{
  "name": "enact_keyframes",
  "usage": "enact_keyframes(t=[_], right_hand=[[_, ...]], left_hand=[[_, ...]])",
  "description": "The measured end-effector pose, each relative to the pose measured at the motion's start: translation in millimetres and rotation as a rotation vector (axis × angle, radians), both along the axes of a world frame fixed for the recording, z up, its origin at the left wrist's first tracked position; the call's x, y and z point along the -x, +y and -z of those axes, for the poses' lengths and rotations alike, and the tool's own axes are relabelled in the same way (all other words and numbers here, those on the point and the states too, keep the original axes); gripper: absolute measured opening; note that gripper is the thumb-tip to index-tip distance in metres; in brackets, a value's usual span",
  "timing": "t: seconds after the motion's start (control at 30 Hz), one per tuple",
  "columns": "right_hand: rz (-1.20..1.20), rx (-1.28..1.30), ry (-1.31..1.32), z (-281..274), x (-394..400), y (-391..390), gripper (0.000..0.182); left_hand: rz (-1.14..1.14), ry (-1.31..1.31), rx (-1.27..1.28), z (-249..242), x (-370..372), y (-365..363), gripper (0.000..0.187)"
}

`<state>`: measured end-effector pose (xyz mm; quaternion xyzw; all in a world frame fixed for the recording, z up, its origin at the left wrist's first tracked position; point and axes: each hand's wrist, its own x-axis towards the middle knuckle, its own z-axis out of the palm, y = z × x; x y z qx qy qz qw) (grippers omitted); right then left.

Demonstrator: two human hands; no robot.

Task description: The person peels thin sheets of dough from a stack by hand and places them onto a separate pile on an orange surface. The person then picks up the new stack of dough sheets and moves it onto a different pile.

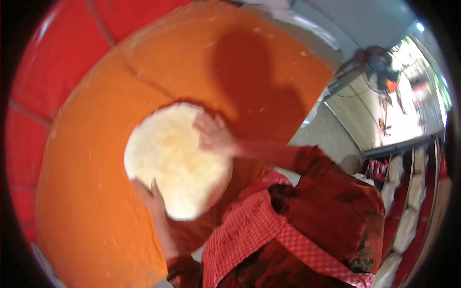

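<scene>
A large round pale disc (177, 153), which looks like a stack of thin dough sheets or flatbread, lies on an orange cloth (96, 144). Its middle is slightly yellowish. My right hand (213, 134) rests flat on the disc's upper right part, fingers spread and a little blurred by motion. At the lower left rim is my left hand (150, 197), thumb apart from the fingers and touching the edge. Whether any fingers reach under the rim cannot be made out.
Red cloth or tiling (57, 72) borders the orange cloth at the left. A fan (379, 69) stands by a bright doorway at the right. Rows of pale bundles (408, 225) lie on red shelving at the lower right. My checked apron (249, 221) is close to the cloth's edge.
</scene>
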<state>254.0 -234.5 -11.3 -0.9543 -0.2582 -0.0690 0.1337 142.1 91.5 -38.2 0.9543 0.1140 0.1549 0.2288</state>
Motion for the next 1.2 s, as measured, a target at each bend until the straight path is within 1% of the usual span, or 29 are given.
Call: enact_keyframes(t=[0.03, 0.07, 0.1, 0.17, 0.23, 0.33, 0.4, 0.43, 0.5, 0.53, 0.6, 0.63, 0.67, 0.7, 0.73, 0.77, 0.83, 0.9, 0.93, 1.0, 1.03, 1.1, 1.13, 1.2], right_hand=[[-0.010, -0.041, 0.148, 21.4, 13.4, -8.0, 0.075], [-0.014, -0.145, 0.158, 16.4, 20.1, -9.8, 0.074], [-0.035, -0.252, 0.175, 10.2, 21.1, -10.9, 0.073], [-0.036, -0.303, 0.184, 17.4, 24.3, -10.9, 0.071], [-0.037, -0.335, 0.195, 12.1, 17.7, -13.0, 0.068], [-0.041, -0.313, 0.267, 8.1, 16.4, -16.3, 0.065], [-0.007, -0.388, 0.352, -0.7, 19.0, -34.5, 0.065], [0.015, -0.431, 0.396, -5.1, 23.6, -44.9, 0.064], [0.075, -0.406, 0.202, -8.0, 37.6, -80.8, 0.059], [0.075, -0.392, 0.101, -3.9, 40.1, -100.6, 0.055], [0.105, -0.454, -0.053, 20.1, 48.5, -141.5, 0.045], [0.164, -0.581, -0.026, 17.3, 61.8, -157.2, 0.036], [0.250, -0.575, 0.118, 10.3, 69.3, -171.4, 0.031], [0.325, -0.847, 0.281, 23.1, 73.0, -175.8, 0.024], [0.257, -0.865, 0.238, 14.6, 73.0, -181.9, 0.020], [0.235, -1.073, 0.476, 35.0, 64.4, -186.2, 0.018], [0.350, -1.220, 0.830, 6.1, 62.8, -174.0, 0.018], [0.167, -1.029, 0.692, -2.4, 54.2, -159.3, 0.022], [0.076, -0.946, 0.602, -8.9, 44.7, -150.8, 0.025], [-0.080, -0.814, 0.272, -27.0, 31.1, -134.8, 0.032], [-0.153, -0.744, 0.106, -34.5, 26.5, -127.7, 0.036], [-0.384, -0.647, 0.002, -45.7, 24.9, -110.7, 0.044], [-0.498, -0.598, -0.059, -50.2, 22.4, -100.6, 0.048], [-0.597, -0.588, -0.002, -59.0, 9.4, -80.3, 0.049]], left_hand=[[0.030, 0.005, -0.061, -1.5, 0.8, 0.8, 0.068], [0.046, 0.026, -0.129, -4.5, 1.7, 1.7, 0.068], [0.050, 0.023, -0.109, -5.4, -4.9, -2.1, 0.067], [0.042, 0.052, -0.091, -11.1, 3.9, -0.4, 0.067], [0.043, 0.056, -0.101, -12.1, -0.8, -2.3, 0.067], [0.038, 0.061, -0.077, 2.4, 0.0, 7.2, 0.067], [0.049, 0.077, -0.109, 3.2, 0.4, 12.5, 0.069], [0.055, 0.073, -0.038, 2.1, 2.9, 15.9, 0.069], [0.064, 0.060, 0.118, -1.4, 2.9, 18.5, 0.070], [0.026, -0.009, 0.169, -4.4, 4.8, 17.2, 0.070], [-0.080, -0.133, 0.284, -5.9, 27.0, 8.4, 0.069], [-0.150, -0.194, 0.389, -12.1, 41.8, -4.8, 0.068], [-0.237, -0.246, 0.481, -24.7, 54.9, -24.0, 0.066], [-0.336, -0.294, 0.560, -30.1, 72.2, -36.1, 0.065], [-0.408, -0.350, 0.617, -14.9, 88.5, -33.4, 0.060], [-0.557, -0.288, 0.642, -12.7, 100.4, -36.0, 0.059], [-0.597, -0.387, 0.569, 10.0, 125.5, -48.9, 0.059], [-0.713, -0.331, 0.216, -21.0, 133.0, -111.0, 0.060], [-0.618, -0.420, 0.064, -39.0, 129.1, -139.7, 0.063], [-0.456, -0.390, -0.074, -73.3, 118.8, -180.6, 0.064], [-0.377, -0.365, -0.136, -80.8, 112.1, -196.2, 0.065], [-0.336, -0.211, -0.226, -80.1, 96.7, -216.2, 0.068], [-0.336, -0.161, -0.285, -77.4, 88.8, -223.8, 0.075], [-0.307, -0.067, -0.320, -78.1, 73.5, -246.0, 0.079]])
